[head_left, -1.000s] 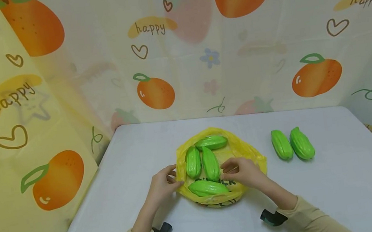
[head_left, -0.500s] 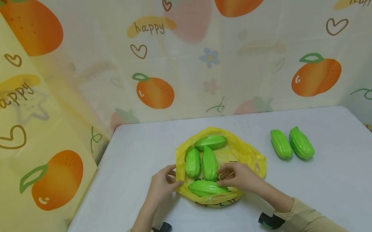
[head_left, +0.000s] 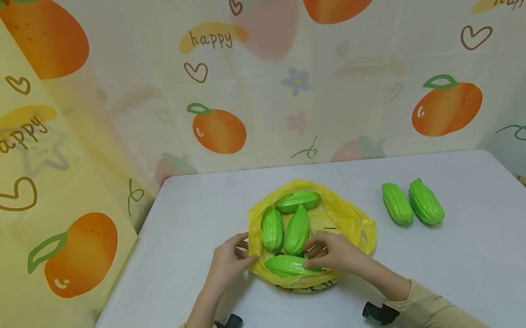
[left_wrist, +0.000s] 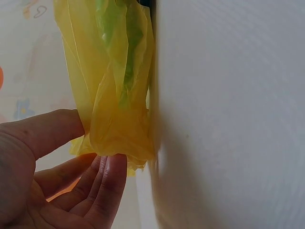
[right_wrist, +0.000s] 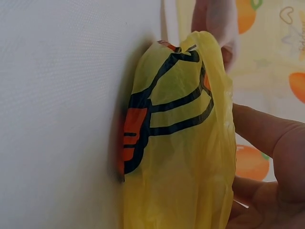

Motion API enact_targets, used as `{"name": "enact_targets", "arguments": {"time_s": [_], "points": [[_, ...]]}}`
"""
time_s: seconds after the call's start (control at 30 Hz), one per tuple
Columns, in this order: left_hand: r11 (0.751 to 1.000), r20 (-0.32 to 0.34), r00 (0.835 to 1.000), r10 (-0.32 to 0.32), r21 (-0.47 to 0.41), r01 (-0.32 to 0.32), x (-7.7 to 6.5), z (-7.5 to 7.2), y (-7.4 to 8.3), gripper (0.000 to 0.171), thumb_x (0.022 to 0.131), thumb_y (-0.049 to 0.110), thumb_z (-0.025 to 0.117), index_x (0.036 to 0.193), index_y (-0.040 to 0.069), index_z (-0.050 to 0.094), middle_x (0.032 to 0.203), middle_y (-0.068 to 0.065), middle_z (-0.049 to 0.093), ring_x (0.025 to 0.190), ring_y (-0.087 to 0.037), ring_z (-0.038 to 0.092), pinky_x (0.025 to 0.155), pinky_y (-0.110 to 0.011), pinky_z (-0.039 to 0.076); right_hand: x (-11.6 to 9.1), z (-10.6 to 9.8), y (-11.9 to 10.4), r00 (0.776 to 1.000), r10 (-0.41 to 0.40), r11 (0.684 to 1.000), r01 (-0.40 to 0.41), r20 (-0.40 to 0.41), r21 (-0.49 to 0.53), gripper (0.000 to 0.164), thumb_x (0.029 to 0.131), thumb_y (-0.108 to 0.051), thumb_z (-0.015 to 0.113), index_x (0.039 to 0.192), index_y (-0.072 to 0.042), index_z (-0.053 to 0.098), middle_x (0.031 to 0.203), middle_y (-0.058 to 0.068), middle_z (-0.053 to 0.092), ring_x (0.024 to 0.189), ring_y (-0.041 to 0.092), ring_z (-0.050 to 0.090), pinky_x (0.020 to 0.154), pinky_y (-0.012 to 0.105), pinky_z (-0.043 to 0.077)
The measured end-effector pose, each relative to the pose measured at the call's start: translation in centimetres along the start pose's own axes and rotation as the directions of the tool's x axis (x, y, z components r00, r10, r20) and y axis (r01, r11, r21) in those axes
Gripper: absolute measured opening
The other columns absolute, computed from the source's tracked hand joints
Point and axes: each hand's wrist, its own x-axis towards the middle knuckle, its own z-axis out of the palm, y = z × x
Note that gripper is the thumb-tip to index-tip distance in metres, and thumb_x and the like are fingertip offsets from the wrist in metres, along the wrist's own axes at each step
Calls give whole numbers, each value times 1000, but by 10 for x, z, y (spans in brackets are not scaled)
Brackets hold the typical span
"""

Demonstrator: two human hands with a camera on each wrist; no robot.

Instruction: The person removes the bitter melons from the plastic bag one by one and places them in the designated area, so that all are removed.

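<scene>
An open yellow plastic bag lies on the white table, its rim folded down around several glossy green papaya-shaped fruits. My left hand holds the bag's left edge between thumb and fingers; the left wrist view shows the thumb against the yellow film. My right hand reaches in over the near right rim. Its thumb lies over the right end of the nearest green fruit, its fingers behind that end. Beside the fingertips, the middle green fruit leans. Another upright fruit and one lying crosswise are farther in.
Two more green fruits, a left one and a right one, lie side by side on the table right of the bag. A fruit-printed cloth hangs behind the table and along its sides.
My right hand has moved left and toward the near fruit, from the middle one. The middle fruit has tilted, its far end to the right. The left hand stays put.
</scene>
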Motion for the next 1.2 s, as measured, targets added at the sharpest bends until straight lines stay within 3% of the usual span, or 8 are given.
{"name": "enact_targets", "arguments": {"time_s": [0.63,1.2], "points": [[1000,-1,1000,-8,-7,8,0,2,-1,53,74,11,79,124,7,61,97,-7,66,75,-12,60,64,-26,50,2,4,3,990,78,997,-79,118,-1,43,80,-35,75,111,-8,66,106,13,70,100,27,65,81,40,54],[1000,-1,1000,-7,11,7,2,1,3,54,73,10,80,124,8,61,96,-6,67,75,-12,60,65,-26,50,6,2,5,979,108,992,-118,172,46,45,78,-33,77,114,-8,66,110,13,68,102,25,65,78,36,55]]}}
